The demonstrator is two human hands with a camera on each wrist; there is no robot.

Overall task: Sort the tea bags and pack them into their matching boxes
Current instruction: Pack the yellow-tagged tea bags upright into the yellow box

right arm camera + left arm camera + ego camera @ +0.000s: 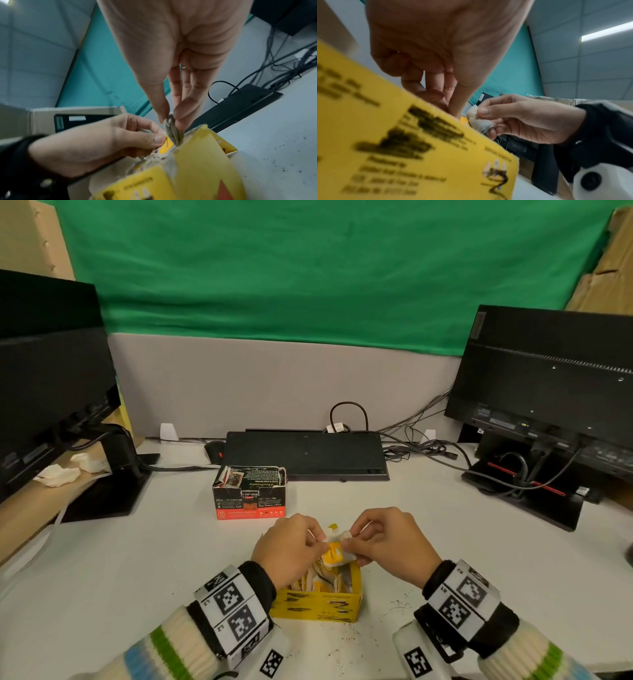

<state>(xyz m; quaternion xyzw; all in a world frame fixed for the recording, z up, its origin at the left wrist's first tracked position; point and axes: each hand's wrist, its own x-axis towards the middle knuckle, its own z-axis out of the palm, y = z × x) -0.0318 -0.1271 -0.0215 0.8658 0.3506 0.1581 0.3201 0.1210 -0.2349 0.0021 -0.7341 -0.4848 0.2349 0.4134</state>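
An open yellow tea box stands near the table's front edge, holding several tea bags with yellow tags. Just above its opening both hands hold one tea bag with a yellow tag. My left hand pinches the tag side. My right hand pinches the paper pouch between thumb and fingers. String hangs tangled below the bag into the box. A black and red tea box stands open farther back, left of centre.
A black keyboard lies behind the boxes with a mouse to its left. Monitors stand at left and right, with cables at the back right. Crumpled tissues lie at left. Tea crumbs speckle the table.
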